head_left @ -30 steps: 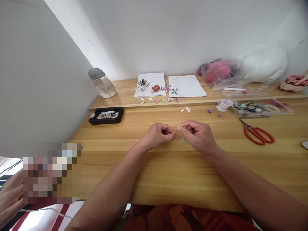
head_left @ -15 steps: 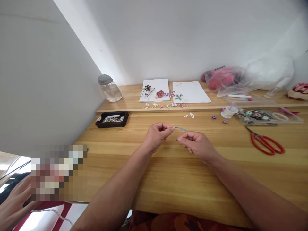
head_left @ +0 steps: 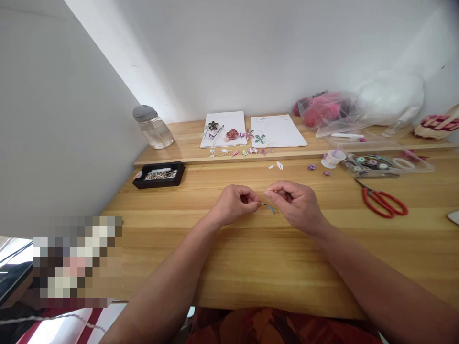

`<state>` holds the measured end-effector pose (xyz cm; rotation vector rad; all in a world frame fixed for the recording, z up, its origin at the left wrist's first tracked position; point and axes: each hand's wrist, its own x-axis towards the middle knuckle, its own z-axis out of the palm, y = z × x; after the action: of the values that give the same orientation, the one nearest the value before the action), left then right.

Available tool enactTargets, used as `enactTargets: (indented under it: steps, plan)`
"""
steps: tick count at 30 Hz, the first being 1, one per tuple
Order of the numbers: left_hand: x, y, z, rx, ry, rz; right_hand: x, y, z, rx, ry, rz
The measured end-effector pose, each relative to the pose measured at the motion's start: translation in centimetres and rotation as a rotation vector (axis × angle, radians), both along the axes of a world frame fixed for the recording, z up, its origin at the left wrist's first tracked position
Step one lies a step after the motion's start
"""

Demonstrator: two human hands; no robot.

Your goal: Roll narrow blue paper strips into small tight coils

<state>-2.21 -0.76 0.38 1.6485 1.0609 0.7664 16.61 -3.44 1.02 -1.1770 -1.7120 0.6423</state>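
Over the middle of the wooden table [head_left: 251, 267], my left hand [head_left: 238, 204] pinches the end of a thin blue strip [head_left: 271, 209], which curves down to the right of the fingertips. My right hand [head_left: 294, 203] is closed in a pinch just to the right, close to the left fingertips but apart from them. What it holds, if anything, is too small to make out. Beyond the hands lie two white petal-shaped pieces [head_left: 279, 166] and two small purple pieces [head_left: 311, 167].
Red-handled scissors [head_left: 383, 203] lie at the right, below a clear tray of spools [head_left: 426, 167]. A black tray [head_left: 179, 177] and a bottle [head_left: 156, 131] are at the left. Paper sheets [head_left: 279, 134] with beaded flowers beside them rest on the back ledge [head_left: 186, 155].
The blue strip now points downward from my left fingers, where before it stretched toward my right hand. My right hand has risen slightly. The other person's hand at lower left no longer shows.
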Motion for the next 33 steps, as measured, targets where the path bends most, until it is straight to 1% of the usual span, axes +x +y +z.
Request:
enactTargets:
  steps: [3, 5, 7, 9, 12, 15, 18, 20, 23, 26, 29, 33]
  plan:
    - [0.0, -0.3, 0.3, -0.051, -0.079, -0.079, 0.2, 0.7, -0.4, -0.060, 0.032, -0.026]
    - [-0.1, -0.4, 0.7, -0.077, -0.131, -0.081, 0.3, 1.1, -0.7, -0.149, 0.063, -0.030]
    - [-0.1, -0.3, 1.0, -0.084, -0.186, -0.034, 0.3, 1.3, -1.0, -0.264, 0.127, -0.009]
    - [-0.1, -0.1, 1.2, -0.088, -0.247, 0.041, 0.3, 1.4, -1.3, -0.365, 0.196, 0.025]
    - [0.0, 0.3, 1.1, -0.112, -0.328, 0.169, 0.0, 1.3, -1.4, -0.460, 0.246, 0.056]
    - [0.1, 0.6, 0.7, -0.124, -0.360, 0.277, -0.3, 0.9, -1.3, -0.468, 0.219, 0.080]
    - [0.1, 0.9, 0.3, -0.112, -0.322, 0.351, -0.5, 0.4, -1.0, -0.388, 0.120, 0.094]
    - [0.0, 0.9, 0.0, -0.080, -0.263, 0.370, -0.7, 0.0, -0.8, -0.314, 0.045, 0.076]
    - [0.0, 0.8, -0.1, 0.003, -0.117, 0.326, -0.7, -0.6, -0.4, -0.176, -0.028, 0.045]
    - [0.1, 0.5, 0.0, 0.050, 0.004, 0.206, -0.4, -0.7, -0.1, -0.079, -0.025, 0.057]
    - [0.3, 0.0, 0.2, 0.070, 0.036, 0.098, -0.1, -0.2, 0.0, -0.089, 0.011, 0.054]
    - [0.3, -0.3, 0.3, 0.045, -0.017, -0.019, 0.3, 0.7, -0.2, -0.120, 0.056, 0.006]
